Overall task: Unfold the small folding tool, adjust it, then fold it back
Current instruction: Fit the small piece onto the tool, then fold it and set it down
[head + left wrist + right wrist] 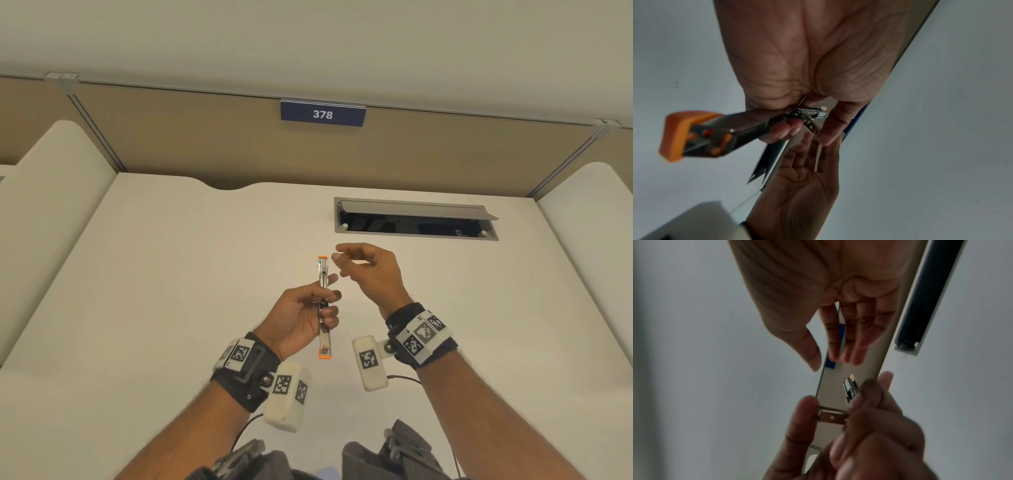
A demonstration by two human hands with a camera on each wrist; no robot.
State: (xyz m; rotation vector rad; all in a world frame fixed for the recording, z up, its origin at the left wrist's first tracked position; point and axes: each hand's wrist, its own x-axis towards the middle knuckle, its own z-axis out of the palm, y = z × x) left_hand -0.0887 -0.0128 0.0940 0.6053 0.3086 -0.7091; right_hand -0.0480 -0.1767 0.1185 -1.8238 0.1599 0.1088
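Note:
The folding tool (pixel 322 308) is a slim metal stapler with orange end caps, swung out into one long straight line above the desk. My left hand (pixel 308 311) grips it around the middle, thumb and fingers curled on the hinge area. In the left wrist view the near orange cap (pixel 684 134) looms large and the metal hinge parts (pixel 807 115) sit between the fingers. My right hand (pixel 363 270) hovers just right of the far orange end, fingers relaxed, holding nothing. In the right wrist view the stapler (pixel 850 390) shows beyond the straight right-hand fingers (pixel 851 331).
A white desk (pixel 205 260) lies below both hands. A recessed cable tray (pixel 414 221) with its lid up sits at the back right. A beige partition with a blue "378" sign (pixel 322 114) closes the back. White side panels flank the desk.

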